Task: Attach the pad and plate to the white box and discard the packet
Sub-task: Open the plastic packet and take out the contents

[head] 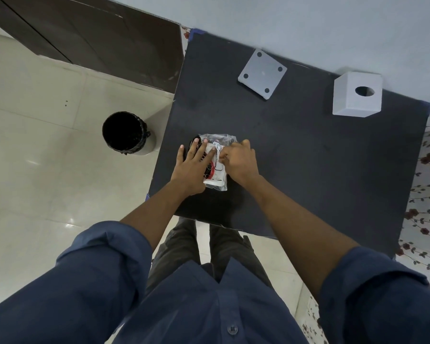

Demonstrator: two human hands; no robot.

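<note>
A clear plastic packet (216, 180) with white, black and red contents lies near the front left of the black table (308, 157). My left hand (193, 167) lies flat on its left side, fingers spread. My right hand (238, 161) pinches the packet's upper right part. A white square plate (262, 73) with four holes lies at the back of the table. The white box (356, 96), with a round hole on top, stands at the back right. I cannot make out the pad inside the packet.
A round bin (127, 137) lined with a black bag stands on the tiled floor left of the table. A dark wooden door (97, 33) is at the back left, and a flowered cloth (427, 194) shows along the table's right edge.
</note>
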